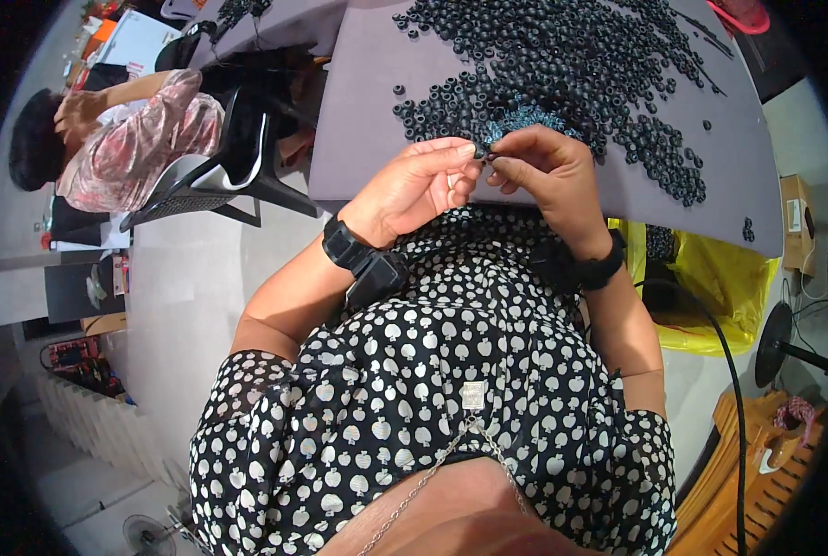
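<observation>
A: In the head view, what are the fingers doing?
B: The left hand (419, 190) pinches thumb and index tips together, and the right hand (558, 181) does the same, both on a tiny dark piece (486, 156).
A: One piece or two?
B: I cannot tell; it is too small. It sits between the two sets of fingertips, which nearly meet.
A: And beyond the fingers?
B: Blue bits (525, 118) lie just past the right fingers, among a broad spread of black rings (544, 65) that reaches far ahead and off to the right on the grey surface (363, 111).
A: Anything nearer?
B: A yellow bag (715, 278) hangs open below and right of the fingers. Well to their left, another person (154, 157) sits on a black chair (242, 139).
</observation>
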`<move>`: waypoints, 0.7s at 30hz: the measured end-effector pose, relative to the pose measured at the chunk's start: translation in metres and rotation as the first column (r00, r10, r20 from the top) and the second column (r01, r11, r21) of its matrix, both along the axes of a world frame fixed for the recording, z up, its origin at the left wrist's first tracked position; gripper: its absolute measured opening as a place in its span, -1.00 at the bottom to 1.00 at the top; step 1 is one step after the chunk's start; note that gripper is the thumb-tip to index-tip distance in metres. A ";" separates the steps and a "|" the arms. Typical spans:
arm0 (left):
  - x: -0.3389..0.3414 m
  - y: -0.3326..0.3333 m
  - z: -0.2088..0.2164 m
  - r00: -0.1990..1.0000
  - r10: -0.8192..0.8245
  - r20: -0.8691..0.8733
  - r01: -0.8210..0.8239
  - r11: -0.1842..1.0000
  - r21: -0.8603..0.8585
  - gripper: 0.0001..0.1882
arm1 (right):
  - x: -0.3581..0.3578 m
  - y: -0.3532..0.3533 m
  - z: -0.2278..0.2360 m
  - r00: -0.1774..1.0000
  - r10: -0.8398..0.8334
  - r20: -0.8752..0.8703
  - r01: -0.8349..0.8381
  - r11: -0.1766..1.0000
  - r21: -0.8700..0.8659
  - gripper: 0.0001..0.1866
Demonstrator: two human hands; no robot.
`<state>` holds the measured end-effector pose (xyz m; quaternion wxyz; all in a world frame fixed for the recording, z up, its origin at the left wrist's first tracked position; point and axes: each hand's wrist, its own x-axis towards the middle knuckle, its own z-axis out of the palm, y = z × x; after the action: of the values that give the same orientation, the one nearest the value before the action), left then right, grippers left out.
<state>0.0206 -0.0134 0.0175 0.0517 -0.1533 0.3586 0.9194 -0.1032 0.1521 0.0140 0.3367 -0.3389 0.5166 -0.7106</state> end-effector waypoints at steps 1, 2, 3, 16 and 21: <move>0.000 0.001 0.001 1.000 0.000 0.000 0.000 1.000 0.000 -0.86 | 0.000 0.000 -0.001 1.000 0.000 0.000 0.000 1.000 0.000 -0.88; 0.000 0.003 0.003 1.000 0.005 0.002 -0.005 1.000 -0.017 -0.86 | 0.000 -0.001 -0.002 1.000 -0.007 -0.024 0.007 1.000 0.006 -0.88; 0.000 0.004 0.003 1.000 0.011 0.004 -0.011 0.999 -0.035 -0.86 | 0.000 -0.001 -0.002 0.999 -0.013 -0.048 0.014 1.000 0.011 -0.87; 0.003 0.004 -0.003 1.000 0.025 0.019 -0.025 0.999 -0.036 -0.89 | 0.005 -0.002 0.002 0.998 0.012 -0.062 -0.011 1.000 0.029 -0.90; 0.006 0.004 -0.007 1.000 -0.006 -0.018 0.004 0.994 -0.107 -0.88 | 0.004 0.000 -0.003 0.996 0.062 -0.061 -0.059 0.997 0.052 -0.85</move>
<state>0.0264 -0.0096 0.0108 0.0426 -0.1464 0.4080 0.9002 -0.0993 0.1524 0.0113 0.3501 -0.3679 0.5339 -0.6760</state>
